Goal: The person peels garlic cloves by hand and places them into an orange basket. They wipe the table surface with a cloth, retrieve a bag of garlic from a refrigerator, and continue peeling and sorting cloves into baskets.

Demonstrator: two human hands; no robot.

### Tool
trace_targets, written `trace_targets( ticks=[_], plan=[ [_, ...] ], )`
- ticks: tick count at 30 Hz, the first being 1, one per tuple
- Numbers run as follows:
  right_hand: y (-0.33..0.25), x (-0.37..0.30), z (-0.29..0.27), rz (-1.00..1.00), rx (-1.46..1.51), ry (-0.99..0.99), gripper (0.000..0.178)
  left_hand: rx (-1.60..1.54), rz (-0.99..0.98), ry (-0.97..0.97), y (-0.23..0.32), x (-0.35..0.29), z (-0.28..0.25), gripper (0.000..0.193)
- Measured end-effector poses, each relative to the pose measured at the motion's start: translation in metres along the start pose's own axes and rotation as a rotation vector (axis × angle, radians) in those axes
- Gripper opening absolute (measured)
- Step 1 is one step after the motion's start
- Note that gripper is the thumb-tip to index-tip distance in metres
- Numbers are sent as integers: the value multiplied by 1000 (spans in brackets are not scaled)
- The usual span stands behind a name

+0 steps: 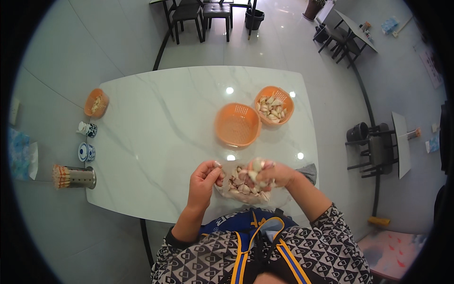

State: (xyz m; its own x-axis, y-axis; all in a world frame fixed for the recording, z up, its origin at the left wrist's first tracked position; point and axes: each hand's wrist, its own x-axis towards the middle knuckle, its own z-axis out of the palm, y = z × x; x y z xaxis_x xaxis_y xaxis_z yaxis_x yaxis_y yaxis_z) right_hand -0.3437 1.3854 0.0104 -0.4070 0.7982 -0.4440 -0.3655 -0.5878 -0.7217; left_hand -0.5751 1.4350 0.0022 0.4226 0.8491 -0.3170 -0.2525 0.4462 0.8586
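A clear plastic bag [260, 199] lies open at the table's near edge, with many garlic cloves [244, 188] inside. My left hand [203, 180] is closed at the bag's left side, its fingertips pinching what looks like the bag's rim. Over the bag's right part, my right hand [276, 174] grips several pale garlic cloves [257, 168]; this hand is a little blurred. Beyond the bag stands an orange plastic basket [237, 143] with nothing in it. Touching it at the far right is a second orange basket [289, 112], holding garlic cloves.
A grey cloth [309, 173] lies right of my right hand. Along the white table's left edge stand a small orange basket [90, 105], a blue-and-white pot [88, 128], a lidded jar [86, 152] and a metal chopstick holder [85, 178]. Chairs [217, 11] stand beyond.
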Motion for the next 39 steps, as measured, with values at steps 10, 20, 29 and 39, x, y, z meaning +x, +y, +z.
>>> trace_targets(
  ticks=[10, 20, 29, 39],
  plan=[
    [-57, 110, -44, -37, -680, 657, 44, -37, -73, 42, -14, -15, -17, 12],
    [-49, 63, -10, -279, -337, 528, 15, -68, -82, 33, -13, -25, -16, 12],
    [67, 18, 20, -215, -1316, 249, 47, 30, -56, -63, -3, -41, 12, 10],
    [130, 63, 35, 117, -1843, 344, 50, 184, -80, -188, -2, -49, 24, 9]
  ],
)
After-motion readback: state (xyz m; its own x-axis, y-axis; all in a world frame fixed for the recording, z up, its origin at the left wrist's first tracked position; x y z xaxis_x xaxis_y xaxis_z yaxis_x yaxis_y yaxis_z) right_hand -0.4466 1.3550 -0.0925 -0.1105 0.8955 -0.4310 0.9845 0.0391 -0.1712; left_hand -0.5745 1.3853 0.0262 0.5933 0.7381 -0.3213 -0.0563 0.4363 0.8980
